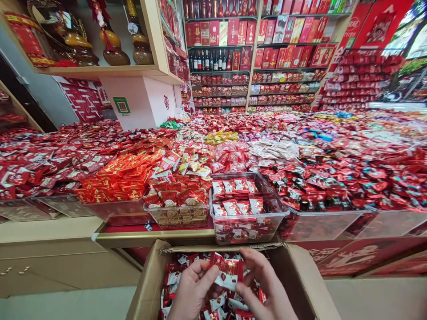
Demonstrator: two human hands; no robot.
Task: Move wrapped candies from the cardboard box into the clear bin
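Over an open cardboard box (308, 278), my left hand (195, 289) pinches a small red-and-white wrapped candy packet (228, 272) between thumb and fingers. At the packet's right edge is my right hand (265, 284), its thumb and fingers closed on that side. Many loose packets of the same look lie in the box beneath both hands. Just beyond the box stands a clear plastic bin (247, 222), with matching red-and-white packets laid in rows inside.
Left of that bin is another clear bin (178, 217) of red-and-gold packets. Heaps of wrapped sweets (320, 182) cover the wide display. A white pillar (133, 102) with a QR sign rises at the left. Shelves of bottles and red boxes (220, 33) line the back.
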